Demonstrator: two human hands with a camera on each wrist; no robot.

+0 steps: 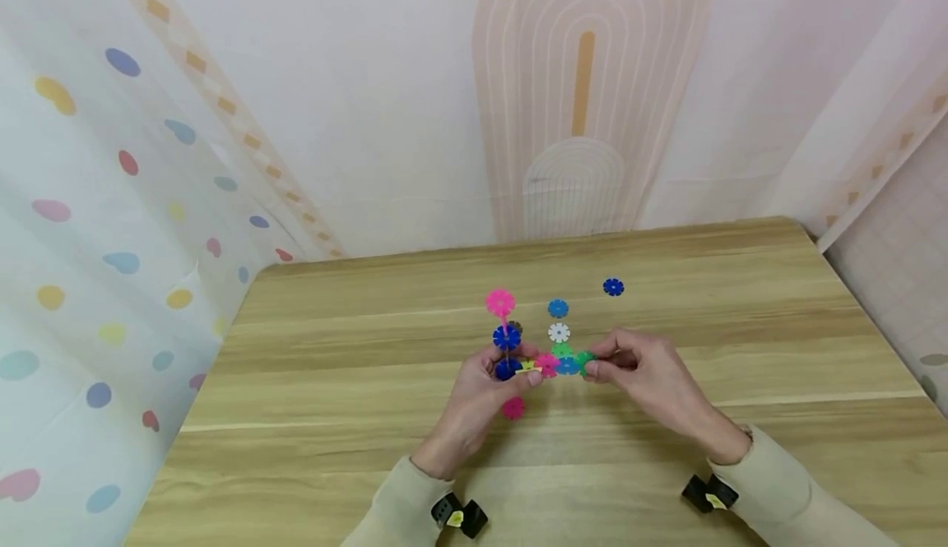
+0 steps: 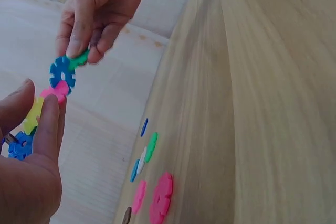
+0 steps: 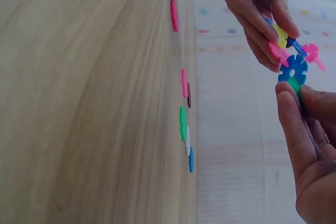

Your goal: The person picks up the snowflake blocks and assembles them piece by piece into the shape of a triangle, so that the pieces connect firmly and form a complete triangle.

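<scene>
The left hand (image 1: 481, 382) is gripping the snowflake chain (image 1: 544, 364); the right hand (image 1: 637, 370) is pinching a green disc (image 1: 585, 359) onto its end, apparently needing a firm, aligned push into the slot.

head above, wrists close, shared table (image 1: 370, 440)

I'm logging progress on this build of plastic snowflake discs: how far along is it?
Done: several slotted plastic discs already join into a chain of dark blue, yellow, pink, light blue and green. In hand: the left hand grips the blue and yellow end, and the right hand pinches the green disc at the other. Left: loose discs on the wooden table, among them a white disc, a dark blue disc and a pink disc.
</scene>
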